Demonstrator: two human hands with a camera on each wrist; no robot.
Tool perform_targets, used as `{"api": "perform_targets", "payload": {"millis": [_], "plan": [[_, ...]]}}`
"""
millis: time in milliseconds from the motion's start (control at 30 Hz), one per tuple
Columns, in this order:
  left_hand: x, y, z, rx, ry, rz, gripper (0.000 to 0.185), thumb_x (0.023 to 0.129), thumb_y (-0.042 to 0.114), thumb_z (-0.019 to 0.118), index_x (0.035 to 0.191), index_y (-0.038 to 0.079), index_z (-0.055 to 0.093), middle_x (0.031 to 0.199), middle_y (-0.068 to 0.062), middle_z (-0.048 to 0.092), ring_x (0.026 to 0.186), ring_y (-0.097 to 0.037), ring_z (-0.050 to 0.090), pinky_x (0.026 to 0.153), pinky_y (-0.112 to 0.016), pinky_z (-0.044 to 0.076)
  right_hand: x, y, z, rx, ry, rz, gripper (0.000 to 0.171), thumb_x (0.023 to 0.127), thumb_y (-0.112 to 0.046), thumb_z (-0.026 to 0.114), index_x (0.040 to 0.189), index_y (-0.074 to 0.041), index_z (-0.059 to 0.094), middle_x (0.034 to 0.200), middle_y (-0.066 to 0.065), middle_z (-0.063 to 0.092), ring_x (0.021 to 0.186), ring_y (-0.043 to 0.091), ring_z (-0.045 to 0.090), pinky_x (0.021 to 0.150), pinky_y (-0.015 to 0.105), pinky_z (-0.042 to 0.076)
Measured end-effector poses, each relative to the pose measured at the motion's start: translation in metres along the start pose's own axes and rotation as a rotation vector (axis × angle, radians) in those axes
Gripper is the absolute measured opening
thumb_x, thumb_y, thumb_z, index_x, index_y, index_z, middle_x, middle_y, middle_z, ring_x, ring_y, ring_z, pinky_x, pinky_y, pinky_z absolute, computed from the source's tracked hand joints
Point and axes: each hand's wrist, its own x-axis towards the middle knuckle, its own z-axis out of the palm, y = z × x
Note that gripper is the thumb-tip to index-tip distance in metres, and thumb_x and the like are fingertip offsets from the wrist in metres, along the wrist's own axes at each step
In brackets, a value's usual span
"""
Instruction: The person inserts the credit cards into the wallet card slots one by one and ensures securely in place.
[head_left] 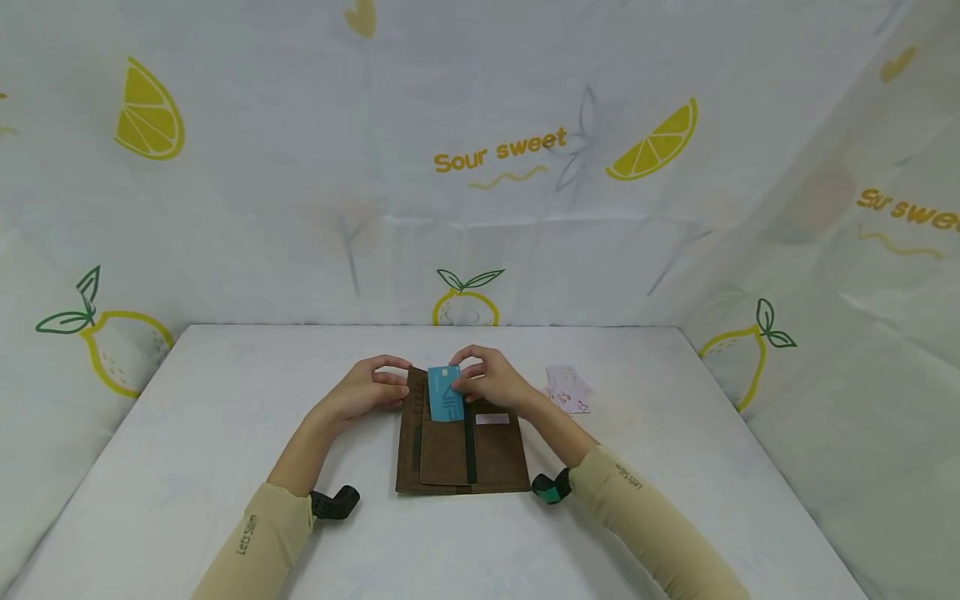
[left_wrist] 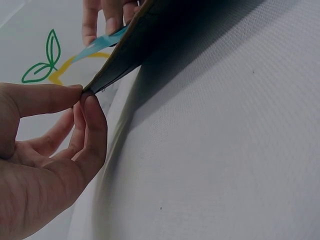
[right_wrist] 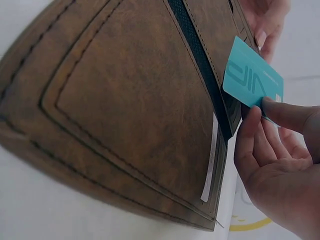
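Note:
A brown wallet (head_left: 501,454) lies unfolded on the white table, its stitched leather and dark inner strip showing close up in the right wrist view. My left hand (head_left: 365,389) pinches the wallet's far left corner between thumb and finger; the left wrist view shows that corner raised off the table. Between the thumb and fingers of my right hand (head_left: 489,379) is a blue card (right_wrist: 252,75) with large printed letters and a chip. The card lies over the wallet's left half, near its top edge. Whether its lower end sits in a pocket cannot be told.
Pale printed paper cards (head_left: 568,390) lie on the table to the right of the wallet. A white strip (head_left: 492,419) peeks from the wallet's right pocket. Behind the table (head_left: 630,517) hangs a white curtain (head_left: 285,192) with lemon prints.

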Motion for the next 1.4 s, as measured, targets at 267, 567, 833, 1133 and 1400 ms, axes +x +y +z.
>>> {"api": "perform_targets", "payload": {"millis": [267, 567, 833, 1133, 1400], "plan": [[0.0002, -0.0001, 0.0003, 0.007, 0.012, -0.002, 0.049, 0.102, 0.005, 0.070, 0.148, 0.002, 0.056, 0.107, -0.005, 0.069, 0.092, -0.012, 0.070, 0.085, -0.026, 0.061, 0.0025, -0.0019, 0.0041, 0.003, -0.002, 0.041, 0.033, 0.100, 0.001, 0.072, 0.131, 0.001, 0.060, 0.093, 0.011, 0.076, 0.077, 0.011, 0.071, 0.075, 0.030, 0.066], [0.0001, 0.0009, 0.0008, 0.014, 0.014, 0.004, 0.049, 0.101, 0.006, 0.071, 0.148, 0.002, 0.057, 0.107, -0.005, 0.070, 0.091, -0.013, 0.070, 0.084, -0.025, 0.060, 0.0003, -0.0005, 0.0049, 0.018, -0.002, 0.096, 0.031, 0.101, 0.001, 0.071, 0.130, 0.001, 0.059, 0.087, 0.004, 0.074, 0.073, 0.010, 0.069, 0.073, 0.027, 0.065], [-0.0007, 0.0007, 0.0010, 0.022, 0.015, 0.006, 0.048, 0.102, 0.005, 0.070, 0.148, 0.002, 0.056, 0.107, -0.005, 0.070, 0.092, -0.014, 0.069, 0.085, -0.026, 0.060, -0.0007, 0.0015, 0.0033, -0.002, -0.030, 0.092, 0.029, 0.102, -0.002, 0.071, 0.128, 0.000, 0.058, 0.083, 0.001, 0.072, 0.073, 0.010, 0.068, 0.075, 0.029, 0.065], [-0.0009, 0.0010, 0.0009, 0.022, 0.017, 0.009, 0.048, 0.101, 0.006, 0.071, 0.147, 0.003, 0.057, 0.108, -0.006, 0.070, 0.093, -0.014, 0.069, 0.086, -0.027, 0.060, -0.0028, 0.0035, 0.0026, -0.005, -0.050, 0.077, 0.028, 0.101, -0.004, 0.072, 0.126, 0.001, 0.059, 0.080, 0.000, 0.071, 0.075, 0.011, 0.070, 0.080, 0.032, 0.066], [-0.0009, 0.0012, 0.0010, 0.022, 0.017, 0.007, 0.048, 0.101, 0.007, 0.071, 0.147, 0.003, 0.057, 0.111, -0.007, 0.070, 0.093, -0.013, 0.070, 0.086, -0.027, 0.060, -0.0039, 0.0054, 0.0024, -0.044, -0.042, 0.084, 0.028, 0.099, -0.007, 0.077, 0.122, 0.001, 0.063, 0.078, -0.003, 0.066, 0.075, 0.013, 0.071, 0.082, 0.032, 0.065]]}}
